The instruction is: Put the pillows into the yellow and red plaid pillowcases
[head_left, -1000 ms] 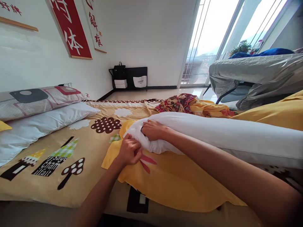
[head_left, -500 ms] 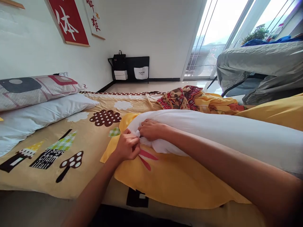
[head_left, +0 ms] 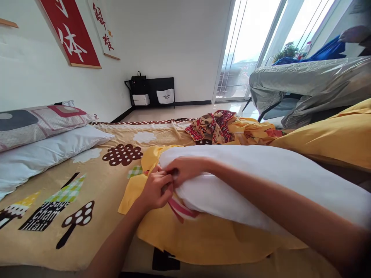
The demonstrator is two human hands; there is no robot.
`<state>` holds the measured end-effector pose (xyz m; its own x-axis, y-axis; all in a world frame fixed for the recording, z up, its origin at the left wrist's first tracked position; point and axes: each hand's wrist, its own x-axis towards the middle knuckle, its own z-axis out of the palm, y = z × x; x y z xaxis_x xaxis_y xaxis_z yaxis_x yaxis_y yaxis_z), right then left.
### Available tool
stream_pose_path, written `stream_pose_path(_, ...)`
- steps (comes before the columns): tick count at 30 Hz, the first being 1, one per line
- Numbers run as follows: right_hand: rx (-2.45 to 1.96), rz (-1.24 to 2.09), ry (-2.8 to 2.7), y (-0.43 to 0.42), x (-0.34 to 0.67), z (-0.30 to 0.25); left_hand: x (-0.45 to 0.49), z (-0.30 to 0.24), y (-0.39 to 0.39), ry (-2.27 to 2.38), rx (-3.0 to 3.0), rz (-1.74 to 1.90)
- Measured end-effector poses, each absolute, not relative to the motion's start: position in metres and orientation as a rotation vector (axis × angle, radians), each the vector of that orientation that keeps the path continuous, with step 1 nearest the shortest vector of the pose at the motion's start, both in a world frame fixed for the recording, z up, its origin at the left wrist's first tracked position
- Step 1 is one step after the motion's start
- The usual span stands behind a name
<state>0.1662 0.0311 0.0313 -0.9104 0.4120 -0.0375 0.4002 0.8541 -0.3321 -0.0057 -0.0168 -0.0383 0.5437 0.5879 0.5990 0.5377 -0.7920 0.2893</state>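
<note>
A long white quilt lies on a spread-out yellow cover that has a pink print. At the quilt's left end my two hands meet, fingertips touching or nearly so. My left hand is closed in a pinch beside the edge where yellow and white fabric come together. What sits between its fingers is hidden. Curled over the end of the quilt, my right hand grips its white fabric; the fingertips are partly smeared by motion.
Underneath is a bed with a tan patterned sheet. A white pillow and a patterned pillow lie at left. A red plaid cloth lies beyond the quilt. Yellow fabric and a grey-covered piece of furniture are at right.
My view has shifted. The right hand has turned, with its fingertips now against the left hand. The white tuft between the hands is hidden, and the quilt's near side lies smoother and fuller.
</note>
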Motion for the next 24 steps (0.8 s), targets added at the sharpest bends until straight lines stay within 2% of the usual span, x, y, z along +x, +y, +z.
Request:
stream_pose_path(3, -0.875, 0.057, -2.750, -0.025, 0.218, 0.020, -0.015, -0.050, -0.011, 1.029, 2.615, 0.922)
stream_pose_path(7, -1.142, -0.644, -2.514, -0.106, 0.275, -0.046, -0.012, -0.059, -0.008, 0.988, 2.621, 0.884)
stream_pose_path(9, -1.268, -0.831, -2.392, -0.120, 0.286, -0.071, -0.007, -0.055, -0.011, 0.939, 2.655, 0.850)
stream_pose_path(12, -1.230, -0.838, -2.364, -0.103, 0.284, -0.072, -0.002, -0.042, -0.024, 0.909, 2.764, 0.719)
stream_pose_path(15, -1.049, -0.735, -2.432, -0.064, 0.273, -0.040, -0.001, -0.031, -0.041, 0.951, 2.922, 0.625)
stream_pose_path(18, -0.977, -0.610, -2.610, -0.033, 0.261, -0.003, 0.004, -0.025, -0.052, 0.949, 2.998, 0.680)
stream_pose_path(24, -1.203, -0.383, -2.874, -0.005, 0.235, 0.047, 0.026, -0.011, -0.057, 0.927, 2.791, 0.817)
